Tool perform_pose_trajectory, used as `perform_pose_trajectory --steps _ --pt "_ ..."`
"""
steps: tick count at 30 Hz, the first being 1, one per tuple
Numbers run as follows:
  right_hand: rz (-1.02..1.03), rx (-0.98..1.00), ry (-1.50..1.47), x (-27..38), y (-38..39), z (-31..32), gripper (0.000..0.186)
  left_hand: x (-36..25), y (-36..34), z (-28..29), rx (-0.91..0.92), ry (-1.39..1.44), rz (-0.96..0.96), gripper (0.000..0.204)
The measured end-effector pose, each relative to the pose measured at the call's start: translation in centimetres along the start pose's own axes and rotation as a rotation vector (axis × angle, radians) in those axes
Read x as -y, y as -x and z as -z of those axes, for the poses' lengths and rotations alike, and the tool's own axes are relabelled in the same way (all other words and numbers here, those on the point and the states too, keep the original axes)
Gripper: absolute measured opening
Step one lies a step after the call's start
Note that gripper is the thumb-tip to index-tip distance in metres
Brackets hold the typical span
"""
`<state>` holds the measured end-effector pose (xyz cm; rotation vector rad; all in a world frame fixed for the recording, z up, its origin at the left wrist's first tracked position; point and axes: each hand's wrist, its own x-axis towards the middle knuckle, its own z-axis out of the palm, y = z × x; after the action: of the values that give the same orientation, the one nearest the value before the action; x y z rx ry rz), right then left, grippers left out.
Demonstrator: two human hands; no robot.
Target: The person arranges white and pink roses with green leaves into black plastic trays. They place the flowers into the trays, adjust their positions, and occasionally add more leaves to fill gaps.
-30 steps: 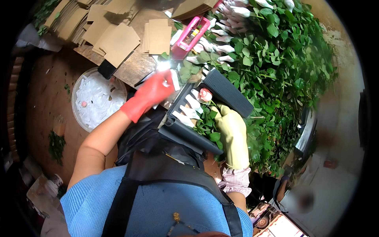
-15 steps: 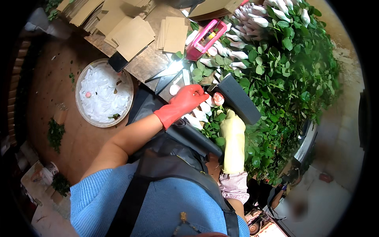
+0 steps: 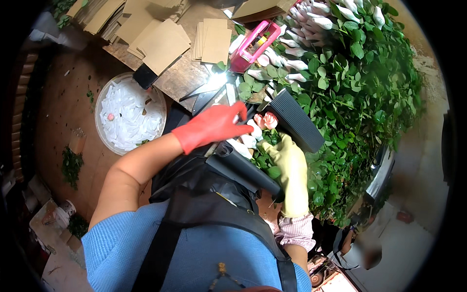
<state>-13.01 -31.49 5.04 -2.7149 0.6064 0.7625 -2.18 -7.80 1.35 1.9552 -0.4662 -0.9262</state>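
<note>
My left hand (image 3: 216, 125), in a red glove, has its thumb apart and its other fingers curled around a bit of white flower sleeve (image 3: 236, 118). Just right of it, two bare pink-orange roses (image 3: 269, 120) stand beside several blooms in white sleeves (image 3: 249, 141). My right hand (image 3: 288, 158), in a pale yellow glove, is closed at the leafy rose stems (image 3: 265, 159) below these blooms; its fingertips are partly hidden by leaves. The flowers lie between a ribbed black pad (image 3: 296, 120) and a dark padded roll (image 3: 243, 168).
A big heap of leafy stems (image 3: 360, 107) with sleeved blooms fills the right. A pink tape dispenser (image 3: 245, 57) and cardboard sheets (image 3: 165, 46) lie on the table (image 3: 170, 83). On the left stands a round tub (image 3: 99, 121) of white scraps. Another person (image 3: 360, 250) is at lower right.
My left hand has drawn back left from the blooms, its thumb spreading. A second bare rose now shows beside the first. My right hand has shifted slightly right and down.
</note>
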Motion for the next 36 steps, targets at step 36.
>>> perform_pose_trajectory --steps 36 --pt "0.405 0.059 -0.108 4.1 5.1 4.2 0.027 -0.1 2.7 3.0 0.197 0.034 0.049 0.042"
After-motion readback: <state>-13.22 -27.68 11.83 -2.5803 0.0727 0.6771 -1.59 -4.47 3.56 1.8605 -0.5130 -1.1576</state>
